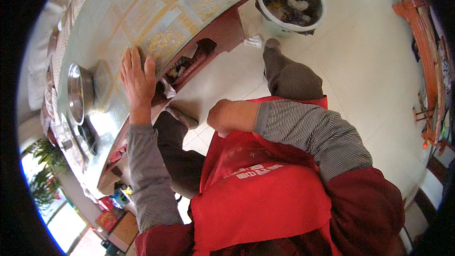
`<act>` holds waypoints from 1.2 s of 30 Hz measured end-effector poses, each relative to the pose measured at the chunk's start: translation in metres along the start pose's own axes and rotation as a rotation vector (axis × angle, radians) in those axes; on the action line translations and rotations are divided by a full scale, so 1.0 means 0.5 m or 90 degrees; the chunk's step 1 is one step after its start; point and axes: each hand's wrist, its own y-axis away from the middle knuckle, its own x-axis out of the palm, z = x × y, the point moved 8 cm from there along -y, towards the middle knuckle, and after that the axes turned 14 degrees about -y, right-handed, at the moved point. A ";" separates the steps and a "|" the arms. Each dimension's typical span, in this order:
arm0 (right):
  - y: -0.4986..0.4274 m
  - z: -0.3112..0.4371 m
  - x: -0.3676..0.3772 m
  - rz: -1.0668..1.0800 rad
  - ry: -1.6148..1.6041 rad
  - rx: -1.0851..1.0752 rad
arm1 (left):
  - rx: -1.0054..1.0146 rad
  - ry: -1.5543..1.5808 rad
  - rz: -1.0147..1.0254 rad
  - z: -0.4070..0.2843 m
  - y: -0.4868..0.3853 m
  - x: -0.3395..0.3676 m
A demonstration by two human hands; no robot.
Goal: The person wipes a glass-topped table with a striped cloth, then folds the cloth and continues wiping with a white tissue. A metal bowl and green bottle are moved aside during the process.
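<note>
My left hand (pixel 138 77) rests flat on the patterned cover (pixel 131 17) of a low table, near its edge, with the thumb apart from the fingers. Nothing is held in it. Left of that hand stands a round stainless steel bowl (pixel 75 92), and a dark object (pixel 87 137) lies close to the bowl's lower side. My right hand (pixel 220 117) hangs over my lap, above the red apron (pixel 259 202). Its fingers are bent inward and mostly hidden behind the wrist, so whether it holds anything cannot be seen.
A white bucket (pixel 266 17) with a dark liner holds refuse on the tiled floor. Beneath the tabletop, an open shelf (pixel 188 73) contains small items. A wooden bench or chair (pixel 423 60) stands at the right. Cardboard boxes (pixel 122 229) sit at lower left.
</note>
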 end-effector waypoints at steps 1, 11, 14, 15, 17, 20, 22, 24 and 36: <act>0.000 -0.013 -0.001 0.000 -0.005 0.035 | -0.047 0.008 0.085 0.020 -0.002 0.039; 0.067 -0.033 0.073 -0.200 -0.097 0.068 | -0.054 -0.010 -0.047 0.012 0.011 0.036; 0.061 -0.046 0.122 -0.154 -0.123 0.080 | -0.054 -0.027 -0.084 0.009 0.010 0.029; 0.055 -0.052 0.127 -0.174 -0.150 0.082 | -0.056 -0.024 -0.089 0.010 0.010 0.030; 0.044 -0.072 0.140 -0.172 -0.150 0.115 | -0.063 -0.019 -0.087 0.013 0.012 0.033; 0.033 -0.100 0.162 -0.155 -0.132 0.177 | -0.061 -0.013 -0.077 0.012 0.015 0.036; 0.035 -0.110 0.161 -0.195 -0.179 0.157 | -0.059 -0.022 -0.096 0.009 0.015 0.029; 0.049 -0.124 0.160 -0.229 -0.186 0.157 | -0.064 -0.010 -0.090 0.009 0.013 0.027; 0.049 -0.086 0.150 -0.258 -0.143 0.117 | -0.085 0.001 -0.113 0.013 0.016 0.023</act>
